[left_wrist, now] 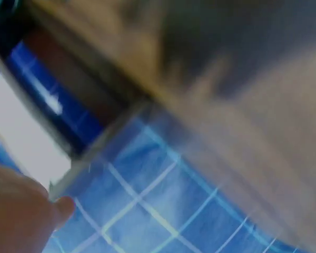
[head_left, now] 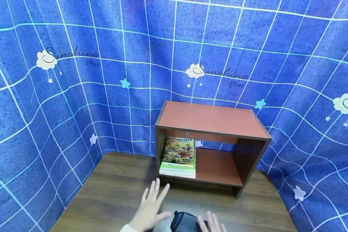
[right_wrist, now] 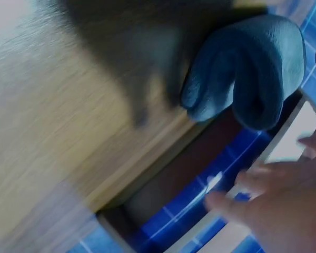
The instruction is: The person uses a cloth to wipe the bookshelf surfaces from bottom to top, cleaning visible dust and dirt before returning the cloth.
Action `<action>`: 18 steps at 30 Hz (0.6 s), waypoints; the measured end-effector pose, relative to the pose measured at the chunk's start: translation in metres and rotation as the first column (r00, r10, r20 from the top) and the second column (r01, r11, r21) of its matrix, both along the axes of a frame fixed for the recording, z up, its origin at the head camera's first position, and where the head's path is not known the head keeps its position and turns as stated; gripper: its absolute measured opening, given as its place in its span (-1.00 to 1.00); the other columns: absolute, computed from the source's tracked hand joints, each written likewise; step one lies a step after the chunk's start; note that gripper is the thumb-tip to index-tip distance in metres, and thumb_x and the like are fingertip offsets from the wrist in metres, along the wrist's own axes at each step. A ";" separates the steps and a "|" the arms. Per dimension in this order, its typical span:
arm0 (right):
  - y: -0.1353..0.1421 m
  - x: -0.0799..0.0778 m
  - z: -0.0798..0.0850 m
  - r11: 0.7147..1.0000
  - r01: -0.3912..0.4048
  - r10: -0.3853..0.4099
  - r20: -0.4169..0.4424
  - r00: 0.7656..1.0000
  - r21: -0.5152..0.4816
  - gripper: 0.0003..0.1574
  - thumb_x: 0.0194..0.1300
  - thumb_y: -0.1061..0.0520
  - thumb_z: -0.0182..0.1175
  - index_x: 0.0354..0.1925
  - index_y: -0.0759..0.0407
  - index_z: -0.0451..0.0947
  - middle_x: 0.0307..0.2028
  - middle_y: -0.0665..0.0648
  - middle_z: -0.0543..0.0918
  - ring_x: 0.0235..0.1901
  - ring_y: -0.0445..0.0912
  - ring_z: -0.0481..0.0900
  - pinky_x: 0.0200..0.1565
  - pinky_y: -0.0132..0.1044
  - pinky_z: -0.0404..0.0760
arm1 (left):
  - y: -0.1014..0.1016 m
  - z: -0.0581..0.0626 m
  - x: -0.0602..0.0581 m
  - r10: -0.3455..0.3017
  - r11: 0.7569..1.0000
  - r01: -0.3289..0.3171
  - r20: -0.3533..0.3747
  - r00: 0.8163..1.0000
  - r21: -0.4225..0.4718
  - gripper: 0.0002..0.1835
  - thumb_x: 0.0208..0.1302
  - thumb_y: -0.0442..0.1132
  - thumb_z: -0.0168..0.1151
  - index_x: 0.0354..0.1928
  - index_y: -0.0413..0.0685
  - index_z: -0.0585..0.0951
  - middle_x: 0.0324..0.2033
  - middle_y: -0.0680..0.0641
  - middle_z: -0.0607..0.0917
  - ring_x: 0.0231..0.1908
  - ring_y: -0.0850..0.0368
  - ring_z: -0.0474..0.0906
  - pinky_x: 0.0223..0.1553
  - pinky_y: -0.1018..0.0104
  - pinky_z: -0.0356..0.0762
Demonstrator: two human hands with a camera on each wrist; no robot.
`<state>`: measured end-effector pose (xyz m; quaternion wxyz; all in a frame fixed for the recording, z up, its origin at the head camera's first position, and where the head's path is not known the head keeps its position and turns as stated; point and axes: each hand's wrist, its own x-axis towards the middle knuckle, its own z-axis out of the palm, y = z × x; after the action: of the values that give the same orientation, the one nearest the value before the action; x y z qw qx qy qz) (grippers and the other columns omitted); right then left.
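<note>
Low in the head view my left hand (head_left: 150, 206) has its fingers straight and spread above the tabletop, the thumb toward a dark item with blue trim (head_left: 186, 222). On that item's right is my right hand (head_left: 211, 223), fingers extended and overlapping its edge, cut off by the frame. The right wrist view shows a folded, soft, blue-grey fabric item (right_wrist: 274, 58) beside the outstretched fingers of the right hand (right_wrist: 279, 195). Only part of the left hand (left_wrist: 23, 211) enters the left wrist view, which is blurred. Neither hand grips anything.
A reddish-brown open shelf unit (head_left: 211, 119) stands on the wooden table (head_left: 119, 180). Inside it, at the left, lies a stack of books (head_left: 178, 158) with a colourful cover on top. Blue gridded curtain (head_left: 104, 96) hangs around the back and sides.
</note>
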<state>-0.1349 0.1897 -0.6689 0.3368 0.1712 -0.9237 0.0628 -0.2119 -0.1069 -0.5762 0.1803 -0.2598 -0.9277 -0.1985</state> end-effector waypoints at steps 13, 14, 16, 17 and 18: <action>-0.026 -0.032 0.038 0.996 -0.078 0.093 0.659 0.747 -0.053 0.13 0.14 -0.55 0.20 0.42 0.11 0.35 0.05 0.30 0.61 0.07 0.23 0.55 0.01 0.32 0.44 | -0.026 0.177 -0.100 -0.054 0.888 0.054 -0.013 0.998 0.457 0.11 0.33 -0.06 0.34 0.63 0.37 -0.27 0.59 0.09 -0.35 0.50 -0.28 -0.08 0.26 -0.42 0.14; -0.027 -0.037 0.040 0.996 -0.067 0.094 0.684 0.723 -0.067 0.15 0.13 -0.53 0.24 0.42 0.16 0.34 0.05 0.32 0.61 0.06 0.26 0.56 0.00 0.35 0.43 | -0.026 0.189 -0.105 -0.080 0.889 0.079 -0.017 0.997 0.452 0.09 0.33 -0.07 0.34 0.63 0.38 -0.23 0.59 0.10 -0.36 0.51 -0.25 -0.10 0.26 -0.43 0.15; -0.027 -0.047 0.045 0.995 -0.055 0.102 0.720 0.686 -0.088 0.13 0.08 -0.44 0.37 0.37 0.24 0.39 0.02 0.35 0.63 0.03 0.29 0.57 -0.03 0.38 0.44 | -0.025 0.208 -0.115 -0.128 0.900 0.126 -0.024 0.992 0.417 0.00 0.33 -0.11 0.35 0.63 0.38 -0.06 0.59 0.12 -0.33 0.53 -0.19 -0.16 0.27 -0.42 0.14; -0.026 -0.052 0.047 0.993 -0.058 0.113 0.730 0.674 -0.101 0.10 0.08 -0.39 0.41 0.34 0.27 0.42 -0.02 0.35 0.64 -0.02 0.28 0.59 -0.06 0.34 0.48 | -0.024 0.216 -0.121 -0.148 0.910 0.148 -0.031 0.989 0.388 -0.08 0.33 -0.13 0.34 0.61 0.33 0.05 0.59 0.11 -0.29 0.54 -0.16 -0.17 0.28 -0.41 0.14; -0.026 -0.056 0.048 0.990 -0.058 0.136 0.738 0.660 -0.130 0.03 0.06 -0.34 0.45 0.27 0.29 0.48 -0.08 0.32 0.66 -0.08 0.23 0.61 -0.09 0.27 0.51 | -0.022 0.222 -0.126 -0.164 0.918 0.166 -0.036 0.986 0.361 -0.16 0.35 -0.16 0.32 0.58 0.28 0.16 0.60 0.10 -0.23 0.54 -0.13 -0.15 0.30 -0.38 0.14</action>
<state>-0.1905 0.1639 -0.6207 -0.0661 0.1634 -0.9660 0.1891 -0.3384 -0.1286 -0.3541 0.2100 -0.2999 -0.8493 -0.3803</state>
